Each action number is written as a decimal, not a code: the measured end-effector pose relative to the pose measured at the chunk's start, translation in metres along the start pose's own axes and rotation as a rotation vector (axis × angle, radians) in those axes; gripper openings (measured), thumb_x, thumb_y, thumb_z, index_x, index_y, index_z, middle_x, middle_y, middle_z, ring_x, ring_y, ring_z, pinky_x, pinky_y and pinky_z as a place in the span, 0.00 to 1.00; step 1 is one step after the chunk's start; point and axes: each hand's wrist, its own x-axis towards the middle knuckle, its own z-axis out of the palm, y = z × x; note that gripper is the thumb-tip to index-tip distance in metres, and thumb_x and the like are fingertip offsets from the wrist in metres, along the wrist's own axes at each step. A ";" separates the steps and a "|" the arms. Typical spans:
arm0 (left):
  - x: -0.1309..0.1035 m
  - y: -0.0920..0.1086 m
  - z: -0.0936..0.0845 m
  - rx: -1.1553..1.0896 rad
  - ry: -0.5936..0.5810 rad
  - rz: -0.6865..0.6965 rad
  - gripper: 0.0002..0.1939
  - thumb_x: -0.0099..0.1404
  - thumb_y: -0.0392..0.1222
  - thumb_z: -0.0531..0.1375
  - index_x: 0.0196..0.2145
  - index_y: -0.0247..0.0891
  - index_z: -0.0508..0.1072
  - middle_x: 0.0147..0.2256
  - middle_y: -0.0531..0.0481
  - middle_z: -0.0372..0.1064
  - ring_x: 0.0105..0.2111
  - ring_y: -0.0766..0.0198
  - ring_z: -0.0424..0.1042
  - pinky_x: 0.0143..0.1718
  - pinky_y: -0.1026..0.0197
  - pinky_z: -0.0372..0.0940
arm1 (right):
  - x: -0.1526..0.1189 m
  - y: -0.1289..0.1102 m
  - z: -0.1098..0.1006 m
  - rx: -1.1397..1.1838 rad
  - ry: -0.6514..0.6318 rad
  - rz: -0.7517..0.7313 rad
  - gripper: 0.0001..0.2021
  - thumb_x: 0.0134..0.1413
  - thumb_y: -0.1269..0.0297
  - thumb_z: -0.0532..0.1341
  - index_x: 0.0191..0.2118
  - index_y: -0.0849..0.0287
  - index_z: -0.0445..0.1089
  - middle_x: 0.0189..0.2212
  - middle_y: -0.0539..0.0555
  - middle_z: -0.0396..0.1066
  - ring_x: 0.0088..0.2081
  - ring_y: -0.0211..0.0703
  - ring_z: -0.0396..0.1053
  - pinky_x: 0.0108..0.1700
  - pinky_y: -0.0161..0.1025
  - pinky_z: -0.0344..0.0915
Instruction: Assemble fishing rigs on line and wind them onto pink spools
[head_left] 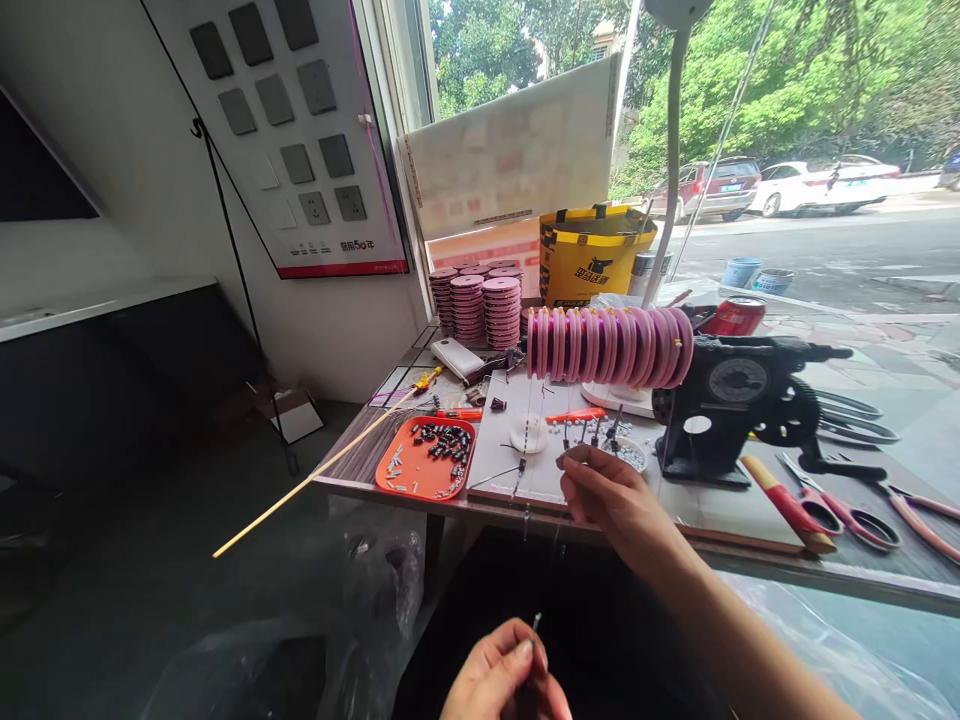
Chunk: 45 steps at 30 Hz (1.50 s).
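Observation:
My left hand [499,672] is low in front of my lap, thumb and fingers pinched. A small pale-tipped piece [537,621] sticks up from that pinch; its kind is unclear. Over the table's front edge, my right hand [609,495] is closed at the fingertips, and what it holds is too small to make out. Just beyond it, a row of pink spools [609,346] sits on a black hand-cranked winder [724,400]. Thin lines hang from the spools, with small dark fittings [521,467] on them. An orange tray [426,458] holds black and silver small parts.
Stacked pink spools [501,312] stand behind, near a yellow bag [596,255]. A thin wooden stick [315,472] juts past the table's left edge. Scissors [844,508] and pliers [926,515] lie at right. A lamp stem [670,150] rises by the window; a red can [736,316] stands behind the winder.

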 end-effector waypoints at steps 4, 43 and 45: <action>0.002 -0.001 -0.003 0.022 -0.009 0.010 0.15 0.49 0.48 0.63 0.21 0.34 0.65 0.14 0.48 0.68 0.13 0.72 0.61 0.17 0.69 0.48 | 0.000 0.000 -0.001 0.000 -0.001 -0.003 0.12 0.42 0.58 0.64 0.25 0.59 0.61 0.15 0.44 0.63 0.14 0.29 0.55 0.20 0.30 0.48; -0.002 0.003 -0.007 0.003 -0.032 -0.027 0.12 0.50 0.44 0.62 0.21 0.35 0.63 0.13 0.58 0.53 0.14 0.75 0.47 0.20 0.67 0.40 | 0.000 -0.001 0.002 -0.012 0.026 -0.006 0.14 0.39 0.56 0.65 0.24 0.59 0.61 0.15 0.45 0.63 0.14 0.30 0.55 0.19 0.32 0.48; -0.002 0.002 -0.007 -0.007 -0.029 -0.030 0.12 0.50 0.45 0.62 0.21 0.35 0.64 0.13 0.58 0.53 0.14 0.75 0.48 0.20 0.67 0.40 | 0.001 -0.001 0.002 -0.011 0.025 -0.005 0.14 0.39 0.56 0.65 0.24 0.59 0.61 0.15 0.45 0.63 0.14 0.30 0.55 0.18 0.31 0.48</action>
